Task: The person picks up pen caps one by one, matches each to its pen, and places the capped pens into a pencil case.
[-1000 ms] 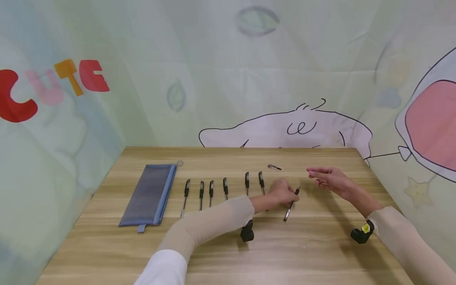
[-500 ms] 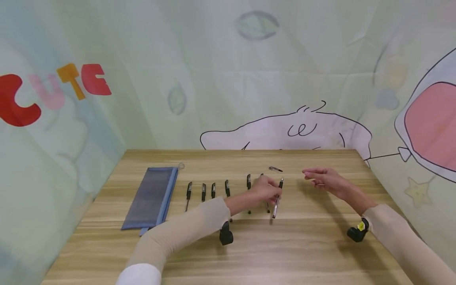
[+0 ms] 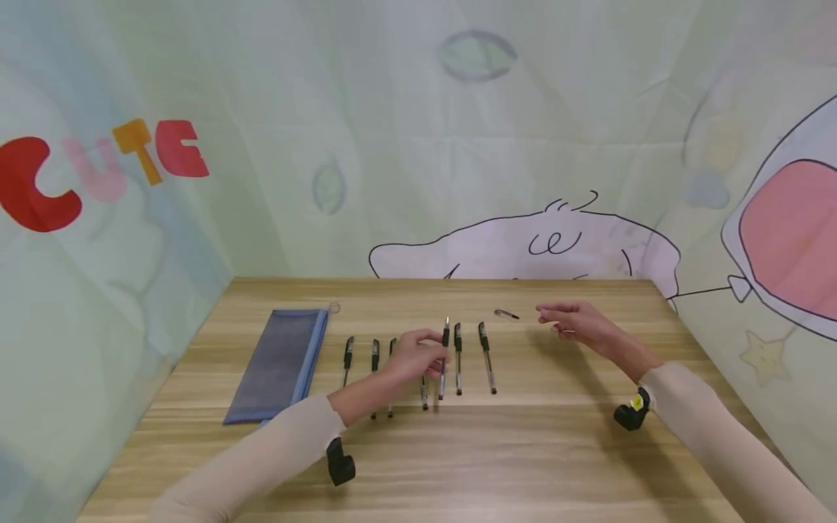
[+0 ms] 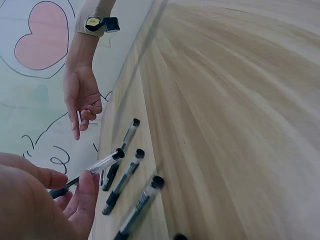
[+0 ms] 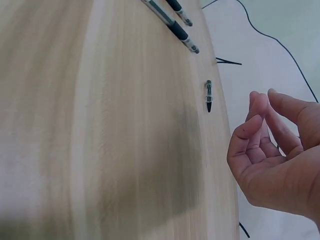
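Observation:
My left hand [image 3: 415, 357] pinches an uncapped gel pen [image 3: 446, 335] between thumb and fingers, its bare tip pointing toward the back wall. In the left wrist view, the clear barrel of this pen [image 4: 104, 162] sticks out past the fingertips, above a row of pens. Two capped pens [image 3: 458, 359] lie just right of the held one; several others, such as a black pen [image 3: 348, 354], lie to the left, some partly behind the hand. A loose pen cap [image 3: 506, 314] lies farther back. Near it my right hand [image 3: 583, 325] hovers with loosely bent fingers, holding nothing.
A blue mesh zip pouch [image 3: 277, 363] lies on the left of the wooden table [image 3: 510, 465], its lower corner covered by the left sleeve. A printed cloth [image 3: 294, 131] hangs behind the table. Wrist cameras, such as the black one [image 3: 340, 465], hang below both forearms.
My left hand has carried the uncapped pen leftward over the row, uncovering the two pens at the right. My right hand has drifted slightly left.

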The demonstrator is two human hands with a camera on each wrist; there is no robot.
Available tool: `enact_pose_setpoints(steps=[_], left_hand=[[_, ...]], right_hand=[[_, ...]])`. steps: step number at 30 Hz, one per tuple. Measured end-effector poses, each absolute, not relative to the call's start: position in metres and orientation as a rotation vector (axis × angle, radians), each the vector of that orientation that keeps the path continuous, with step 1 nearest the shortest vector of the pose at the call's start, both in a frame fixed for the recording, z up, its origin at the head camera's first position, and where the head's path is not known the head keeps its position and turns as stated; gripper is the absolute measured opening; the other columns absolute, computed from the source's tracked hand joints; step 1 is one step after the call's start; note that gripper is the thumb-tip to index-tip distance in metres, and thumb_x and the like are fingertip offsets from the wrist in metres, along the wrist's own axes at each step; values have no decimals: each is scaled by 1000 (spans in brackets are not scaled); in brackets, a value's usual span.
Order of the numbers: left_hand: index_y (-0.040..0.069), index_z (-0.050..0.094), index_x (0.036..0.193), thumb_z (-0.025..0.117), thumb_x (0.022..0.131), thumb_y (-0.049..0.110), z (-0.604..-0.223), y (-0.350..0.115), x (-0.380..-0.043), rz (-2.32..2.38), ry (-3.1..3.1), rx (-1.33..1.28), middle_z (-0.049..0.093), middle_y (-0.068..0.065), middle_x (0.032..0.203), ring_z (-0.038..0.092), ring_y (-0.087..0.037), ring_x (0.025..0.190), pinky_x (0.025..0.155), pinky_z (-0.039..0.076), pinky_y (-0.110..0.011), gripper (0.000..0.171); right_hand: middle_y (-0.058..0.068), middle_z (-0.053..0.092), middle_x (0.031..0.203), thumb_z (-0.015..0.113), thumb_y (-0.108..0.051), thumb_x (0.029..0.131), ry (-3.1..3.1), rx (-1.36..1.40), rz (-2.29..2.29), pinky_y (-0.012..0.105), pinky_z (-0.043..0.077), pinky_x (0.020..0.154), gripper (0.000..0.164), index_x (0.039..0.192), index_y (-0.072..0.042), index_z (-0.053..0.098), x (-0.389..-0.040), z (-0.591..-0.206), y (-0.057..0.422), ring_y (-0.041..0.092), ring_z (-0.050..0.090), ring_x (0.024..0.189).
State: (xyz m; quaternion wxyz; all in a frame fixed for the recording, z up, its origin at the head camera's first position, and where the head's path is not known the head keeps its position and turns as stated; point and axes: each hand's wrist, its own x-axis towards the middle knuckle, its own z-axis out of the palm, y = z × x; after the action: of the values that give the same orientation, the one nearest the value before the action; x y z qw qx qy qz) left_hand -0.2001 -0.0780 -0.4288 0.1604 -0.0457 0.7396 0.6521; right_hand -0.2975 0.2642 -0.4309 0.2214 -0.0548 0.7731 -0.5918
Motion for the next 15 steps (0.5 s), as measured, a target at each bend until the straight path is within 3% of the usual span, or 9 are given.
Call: enact_pose_setpoints(steps=[5, 15], left_hand=[[3, 56, 138, 61, 99, 8, -433, -96, -194, 1869, 2106, -187, 75, -21, 107, 73, -18, 82, 73, 60, -28, 39], [-4, 49, 142, 58, 101, 4, -439, -108, -184, 1905, 2072, -236, 72, -25, 115, 70, -18, 83, 80, 60, -31, 43]], right_hand=[[-12, 73, 95, 64, -22, 102, 2148, -133, -1675, 16, 54, 72, 51, 143, 7, 53, -308, -441, 257, 2, 63, 76], [-5, 72, 105, 62, -22, 103, 2224, -119, -1598, 16, 52, 70, 52, 145, 7, 50, -333, -445, 234, 3, 62, 80]])
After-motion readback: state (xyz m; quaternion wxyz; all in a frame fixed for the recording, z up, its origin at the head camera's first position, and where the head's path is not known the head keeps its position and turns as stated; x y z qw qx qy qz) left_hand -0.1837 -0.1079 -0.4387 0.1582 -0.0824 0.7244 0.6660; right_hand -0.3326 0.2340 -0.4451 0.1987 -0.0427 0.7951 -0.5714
